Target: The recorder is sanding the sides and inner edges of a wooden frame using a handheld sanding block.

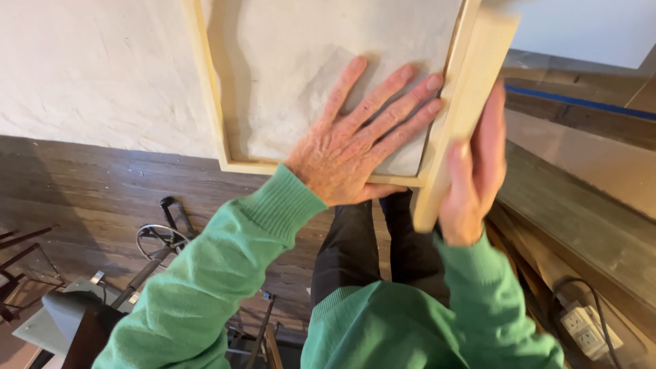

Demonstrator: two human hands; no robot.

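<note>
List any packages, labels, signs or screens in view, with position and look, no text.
None in view: no package, label, sign or screen.
Nearest to one: pale wooden frame on the white rough wall, holding a white textured sheet; left hand lies flat on the sheet, right hand grips the frame's right side.
White power strip, lower right, blocky, with a dark cable.
</note>
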